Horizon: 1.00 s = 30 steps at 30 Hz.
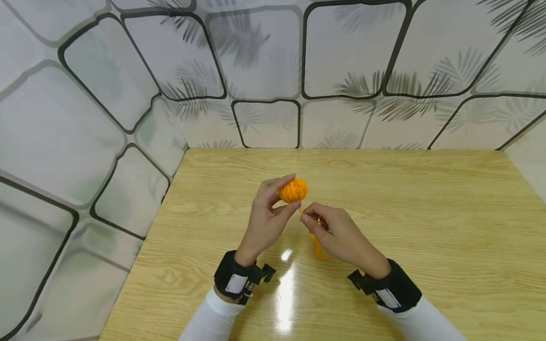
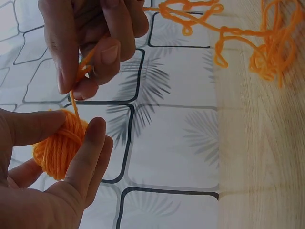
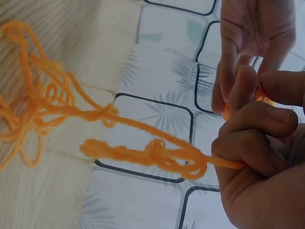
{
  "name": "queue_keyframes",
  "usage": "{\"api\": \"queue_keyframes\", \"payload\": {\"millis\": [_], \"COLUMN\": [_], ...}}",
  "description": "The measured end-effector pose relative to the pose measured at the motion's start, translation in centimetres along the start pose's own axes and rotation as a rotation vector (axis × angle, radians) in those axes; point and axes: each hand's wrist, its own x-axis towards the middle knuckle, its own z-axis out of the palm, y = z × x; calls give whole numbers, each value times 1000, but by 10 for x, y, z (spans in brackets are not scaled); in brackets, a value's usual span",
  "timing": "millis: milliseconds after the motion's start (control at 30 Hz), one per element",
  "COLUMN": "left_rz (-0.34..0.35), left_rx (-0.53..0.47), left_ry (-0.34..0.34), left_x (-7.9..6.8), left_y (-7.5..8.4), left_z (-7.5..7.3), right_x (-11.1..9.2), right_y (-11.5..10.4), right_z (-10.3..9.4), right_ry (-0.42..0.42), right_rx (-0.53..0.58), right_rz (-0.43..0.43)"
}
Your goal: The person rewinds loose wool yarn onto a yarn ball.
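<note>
An orange ball of yarn (image 1: 293,190) is held up over the table by my left hand (image 1: 268,215), its thumb and fingers gripping the ball from both sides. From the ball (image 2: 59,145) a single strand runs to my right hand (image 1: 337,232), which pinches it between thumb and fingertips. In the right wrist view, loose yarn (image 3: 157,155) leaves the curled fingers of the right hand (image 3: 267,157) in tangled loops. More tangled yarn (image 2: 274,45) shows near the table in the left wrist view, and part of it (image 1: 319,248) hangs below the right hand.
Both hands work above a wooden table (image 1: 426,213). A wall (image 1: 264,52) with dark outlined shapes and leaf prints stands behind it and on the left. Black straps with small devices (image 1: 239,274) circle both wrists.
</note>
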Motion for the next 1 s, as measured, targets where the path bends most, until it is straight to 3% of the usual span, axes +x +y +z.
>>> {"api": "queue_keyframes", "payload": {"millis": [267,533,767,1000], "left_rz": [6,-23,-36,-50], "left_rx": [87,97,106,162], "left_ry": [37,38,-24,-163], "left_x": [0,1,0,-4], "left_y": [-3,-4,-4,-6], "left_z": [-2,-2,-1,-1], "right_x": [-6,-8,-8,0], "right_y": [-11,-17,-21,-30], "right_z": [-6,-11,-15,-31], "right_ry": [9,24,32,44], "right_rx": [14,49,44,143], "right_rz": [0,-36,-55,-28]}}
